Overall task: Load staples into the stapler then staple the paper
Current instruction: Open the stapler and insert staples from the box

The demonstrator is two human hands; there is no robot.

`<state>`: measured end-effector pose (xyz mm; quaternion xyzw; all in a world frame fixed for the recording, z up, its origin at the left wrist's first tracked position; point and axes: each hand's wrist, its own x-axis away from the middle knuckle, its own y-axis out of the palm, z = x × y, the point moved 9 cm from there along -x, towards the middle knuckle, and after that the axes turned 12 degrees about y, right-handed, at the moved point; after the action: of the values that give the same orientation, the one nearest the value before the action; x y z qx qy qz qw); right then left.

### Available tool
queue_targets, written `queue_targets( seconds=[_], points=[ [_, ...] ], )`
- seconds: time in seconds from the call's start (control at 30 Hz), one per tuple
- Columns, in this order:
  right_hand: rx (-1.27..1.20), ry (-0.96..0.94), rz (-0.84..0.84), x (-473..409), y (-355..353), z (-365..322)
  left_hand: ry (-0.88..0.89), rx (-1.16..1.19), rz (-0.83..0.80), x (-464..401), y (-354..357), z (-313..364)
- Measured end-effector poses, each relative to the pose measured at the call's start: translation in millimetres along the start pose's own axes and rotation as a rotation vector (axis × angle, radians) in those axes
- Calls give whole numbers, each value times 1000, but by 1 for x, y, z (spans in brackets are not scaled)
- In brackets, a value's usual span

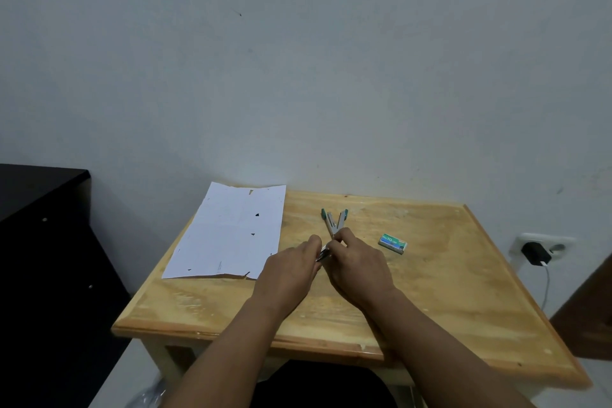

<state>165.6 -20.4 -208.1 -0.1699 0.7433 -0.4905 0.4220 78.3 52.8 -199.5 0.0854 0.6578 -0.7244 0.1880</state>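
Observation:
A small green and metal stapler (335,222) lies swung open in a V on the wooden table (430,291), its two tips pointing at the wall. My right hand (359,263) grips its hinge end. My left hand (291,267) pinches a shiny metal piece (323,254) at that same end; I cannot tell whether it is a staple strip or part of the stapler. A white sheet of paper (228,232) with small dark marks lies flat at the table's back left. A green staple box (392,243) rests to the right of my hands.
The table stands against a pale wall. A black cabinet (39,225) is on the left. A wall socket with a black charger (535,253) and white cable sits at the right. Something dark brown (589,308) stands at the far right.

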Motion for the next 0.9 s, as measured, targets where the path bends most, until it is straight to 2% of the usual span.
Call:
queue_targets(
  seconds=[0.2, 0.5, 0.7, 0.9],
  points=[
    [-32, 14, 12, 1, 2, 0, -27, 7, 18, 3, -1, -1],
    [-238, -18, -45, -2, 5, 6, 3, 19, 24, 2, -1, 1],
    [-530, 191, -29, -2, -6, 24, 18, -21, 18, 3, 2, 2],
    [-678, 302, -204, -7, 12, 36, 7, -14, 53, 5, -1, -1]
  ],
)
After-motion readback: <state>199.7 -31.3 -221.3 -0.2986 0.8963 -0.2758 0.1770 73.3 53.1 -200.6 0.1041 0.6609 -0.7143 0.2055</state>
